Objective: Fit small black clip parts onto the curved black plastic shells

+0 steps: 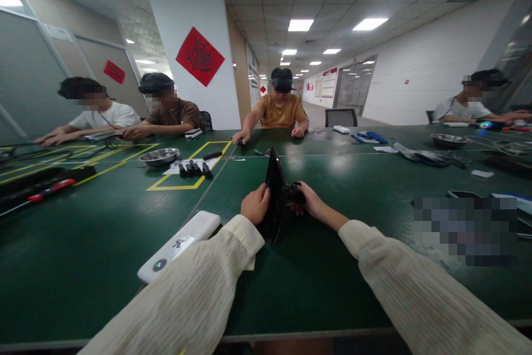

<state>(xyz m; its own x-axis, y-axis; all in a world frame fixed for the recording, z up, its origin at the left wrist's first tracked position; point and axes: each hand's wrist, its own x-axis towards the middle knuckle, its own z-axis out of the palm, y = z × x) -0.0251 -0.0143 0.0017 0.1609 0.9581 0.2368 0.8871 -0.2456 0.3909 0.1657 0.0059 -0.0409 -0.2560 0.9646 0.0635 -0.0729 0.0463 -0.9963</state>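
Upright on edge at the middle of the table is a thin, glossy black panel [275,194], seen nearly edge-on. My left hand [255,204] grips its left side, thumb against the face and fingers curled. From the panel's right side sticks out a small black knob-like part [296,193], and my right hand [306,199] has its fingers closed around it. Some right fingertips are hidden behind that part. What kind of thing the panel is, I cannot tell. Left of my left forearm lies a white power bank [178,247] with a handwritten label.
Several black cylindrical parts [193,169] and a metal bowl [159,157] lie at left on the green table [199,299]. A red-handled tool [52,191] is farther left. Across sits a person in a mustard shirt [282,111]. Grey cloth [424,154] and another bowl [449,140] are at right.
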